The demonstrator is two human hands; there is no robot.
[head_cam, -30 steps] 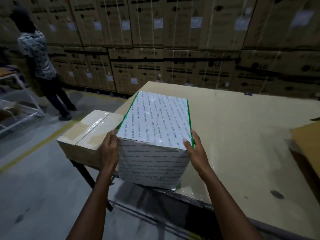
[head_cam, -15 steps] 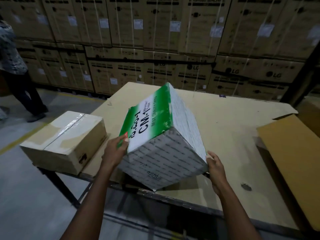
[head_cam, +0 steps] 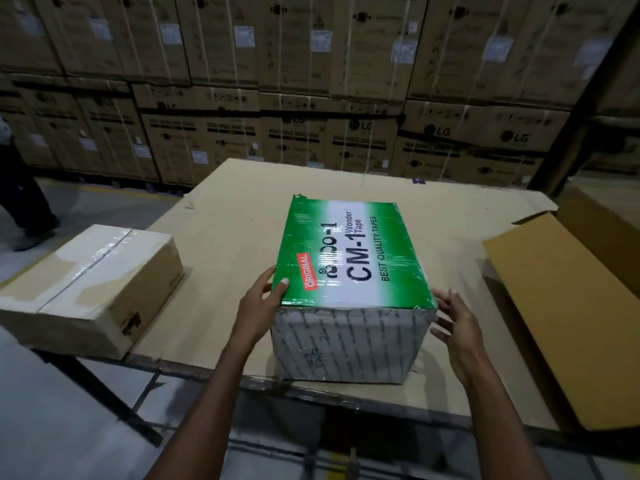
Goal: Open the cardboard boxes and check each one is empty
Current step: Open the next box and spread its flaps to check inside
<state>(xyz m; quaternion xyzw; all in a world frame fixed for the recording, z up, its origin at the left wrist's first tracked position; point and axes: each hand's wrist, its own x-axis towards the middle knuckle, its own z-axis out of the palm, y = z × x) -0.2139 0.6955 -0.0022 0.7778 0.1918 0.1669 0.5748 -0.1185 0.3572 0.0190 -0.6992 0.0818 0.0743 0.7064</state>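
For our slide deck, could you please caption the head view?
The left hand grips a green tape box on the table, the open right hand beside it, a taped brown box nearby.

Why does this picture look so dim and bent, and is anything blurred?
Head view: dim warehouse light; glare streaks on the plastic wrap of the green-and-white box and along the tape of the brown box; the wide lens bows the stacked cartons; the right hand is slightly motion-blurred, the left hand sharper.
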